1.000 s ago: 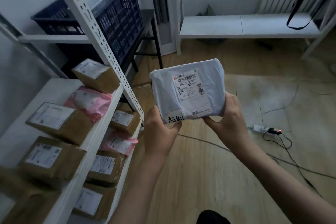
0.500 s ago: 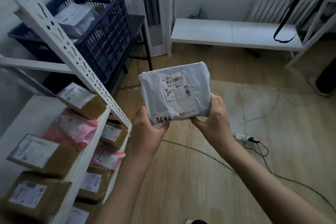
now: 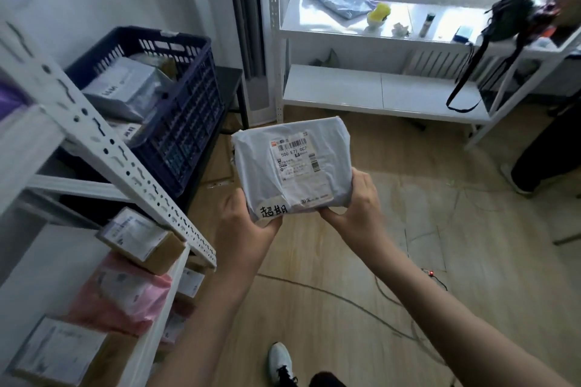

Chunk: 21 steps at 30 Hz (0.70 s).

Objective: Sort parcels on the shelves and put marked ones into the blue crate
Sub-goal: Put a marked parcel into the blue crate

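Hands (image 3: 251,229) hold grey parcel (image 3: 292,163) beside blue crate (image 3: 188,122).

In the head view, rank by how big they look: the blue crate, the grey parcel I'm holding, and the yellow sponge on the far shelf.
1. blue crate
2. grey parcel, nearer the camera, so the gap is unsure
3. yellow sponge, far off

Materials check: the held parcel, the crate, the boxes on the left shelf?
Grey parcel: looks like a thin plastic mailer, slight sheen, creased and wrinkled, with a paper label. Blue crate: seemingly rigid moulded plastic, matte, lattice walls. Brown boxes: likely cardboard, dull brown with square edges, white paper labels on top.
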Each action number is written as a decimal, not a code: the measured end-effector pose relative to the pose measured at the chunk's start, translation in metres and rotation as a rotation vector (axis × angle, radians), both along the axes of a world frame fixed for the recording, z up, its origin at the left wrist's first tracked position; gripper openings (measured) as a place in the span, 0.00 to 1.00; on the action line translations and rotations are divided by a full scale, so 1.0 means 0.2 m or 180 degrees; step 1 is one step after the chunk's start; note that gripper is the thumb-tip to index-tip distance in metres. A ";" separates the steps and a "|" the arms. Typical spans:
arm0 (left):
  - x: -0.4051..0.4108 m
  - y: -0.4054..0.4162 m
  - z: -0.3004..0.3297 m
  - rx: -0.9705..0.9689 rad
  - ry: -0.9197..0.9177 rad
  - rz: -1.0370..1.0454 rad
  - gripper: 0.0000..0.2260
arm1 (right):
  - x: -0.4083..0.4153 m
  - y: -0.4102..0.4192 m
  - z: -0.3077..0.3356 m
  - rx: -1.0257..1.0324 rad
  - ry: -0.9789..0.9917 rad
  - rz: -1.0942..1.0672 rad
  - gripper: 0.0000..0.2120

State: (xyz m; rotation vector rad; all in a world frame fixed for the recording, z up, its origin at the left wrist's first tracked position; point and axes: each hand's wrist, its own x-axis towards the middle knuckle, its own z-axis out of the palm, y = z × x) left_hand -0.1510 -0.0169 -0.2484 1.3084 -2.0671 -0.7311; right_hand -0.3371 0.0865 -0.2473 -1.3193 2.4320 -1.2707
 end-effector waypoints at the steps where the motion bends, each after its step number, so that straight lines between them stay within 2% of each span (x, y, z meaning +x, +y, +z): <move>1: -0.01 -0.04 0.02 -0.0026 0.0039 -0.0024 0.25 | -0.01 -0.04 0.02 -0.0005 0.0016 -0.0004 0.39; 13: -0.27 -0.62 0.11 0.0055 0.0292 0.0045 0.23 | -0.30 -0.65 0.21 -0.0042 0.0068 0.0203 0.38; 21: -0.63 -1.17 0.17 0.0030 0.0495 0.0374 0.22 | -0.71 -1.31 0.28 0.0004 0.0021 0.0575 0.39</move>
